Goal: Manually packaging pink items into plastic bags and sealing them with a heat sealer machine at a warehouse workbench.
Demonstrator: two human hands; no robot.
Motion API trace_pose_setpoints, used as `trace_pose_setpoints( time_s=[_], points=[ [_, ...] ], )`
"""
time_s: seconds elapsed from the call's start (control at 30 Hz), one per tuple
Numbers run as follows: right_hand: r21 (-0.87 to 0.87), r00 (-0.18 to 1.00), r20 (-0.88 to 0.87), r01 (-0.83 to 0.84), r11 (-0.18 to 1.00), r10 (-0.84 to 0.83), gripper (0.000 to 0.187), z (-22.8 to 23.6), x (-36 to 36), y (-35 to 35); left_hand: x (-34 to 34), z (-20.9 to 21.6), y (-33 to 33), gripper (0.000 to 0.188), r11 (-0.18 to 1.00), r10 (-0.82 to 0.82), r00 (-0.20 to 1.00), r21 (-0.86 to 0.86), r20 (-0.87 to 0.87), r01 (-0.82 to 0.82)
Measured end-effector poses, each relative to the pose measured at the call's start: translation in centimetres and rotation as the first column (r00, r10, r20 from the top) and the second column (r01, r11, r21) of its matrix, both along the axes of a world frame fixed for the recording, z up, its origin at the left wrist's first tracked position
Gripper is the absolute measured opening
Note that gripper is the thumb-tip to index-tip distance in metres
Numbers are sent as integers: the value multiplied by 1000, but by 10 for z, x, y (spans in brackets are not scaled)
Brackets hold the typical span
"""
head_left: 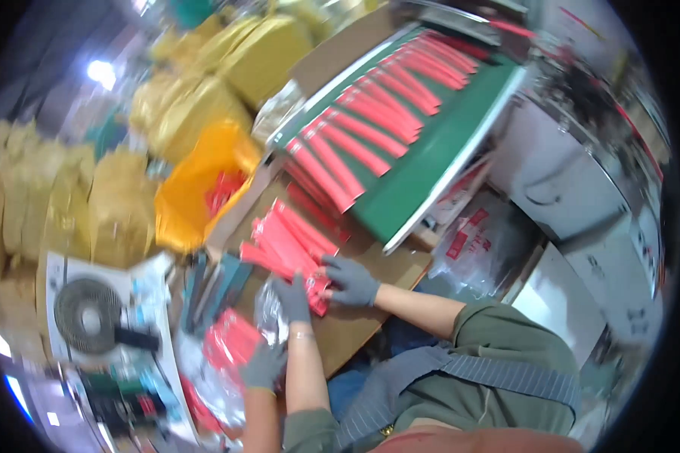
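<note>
A loose bundle of narrow red packets point(283, 240) lies on the brown cardboard-coloured tabletop point(347, 332). My right hand point(351, 281), in a grey glove, grips the near end of the bundle from the right. On the left side of that end, my gloved left hand point(292, 298) has its fingers closed against the packets. Motion blur softens the fingertips, and some lie hidden behind the packets. Another person's gloved hand point(263, 365) is close to my left wrist, beside flat red packets in clear plastic point(233, 340).
A green conveyor belt point(423, 162) carries rows of similar red packets beyond the table. An orange bag point(185, 192) with red pieces inside stands at the left, near a fan point(89, 317). Yellow sacks point(196, 113) are piled behind. Grey cabinets point(559, 174) stand right.
</note>
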State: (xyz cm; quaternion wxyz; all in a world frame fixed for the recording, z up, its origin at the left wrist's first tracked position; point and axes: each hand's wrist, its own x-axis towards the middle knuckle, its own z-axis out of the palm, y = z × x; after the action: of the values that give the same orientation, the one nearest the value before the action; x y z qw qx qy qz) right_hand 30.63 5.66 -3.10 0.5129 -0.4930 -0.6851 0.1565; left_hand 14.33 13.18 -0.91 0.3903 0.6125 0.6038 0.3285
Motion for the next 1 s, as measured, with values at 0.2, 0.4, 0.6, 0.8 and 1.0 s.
trace_pose_setpoints(
  time_s=[0.2,0.4,0.6,0.8,1.0],
  points=[
    [-58,951,184,264,963,-249,48,-9,17,-71,-69,-20,-19,73,968,206,846,231,-492,-102],
    [57,888,333,318,946,-318,51,-20,11,-77,-61,-14,-31,67,974,100,792,223,-602,46],
    [17,898,347,283,959,-271,50,-12,12,-78,-71,-39,-14,59,943,138,834,328,-534,54],
    [13,879,378,310,951,-291,52,-17,11,-77,-75,-72,5,64,876,256,854,483,-454,-5],
    [-4,880,401,281,960,-255,50,-14,9,-76,-81,-75,4,64,879,256,851,477,-459,-7]
  ],
)
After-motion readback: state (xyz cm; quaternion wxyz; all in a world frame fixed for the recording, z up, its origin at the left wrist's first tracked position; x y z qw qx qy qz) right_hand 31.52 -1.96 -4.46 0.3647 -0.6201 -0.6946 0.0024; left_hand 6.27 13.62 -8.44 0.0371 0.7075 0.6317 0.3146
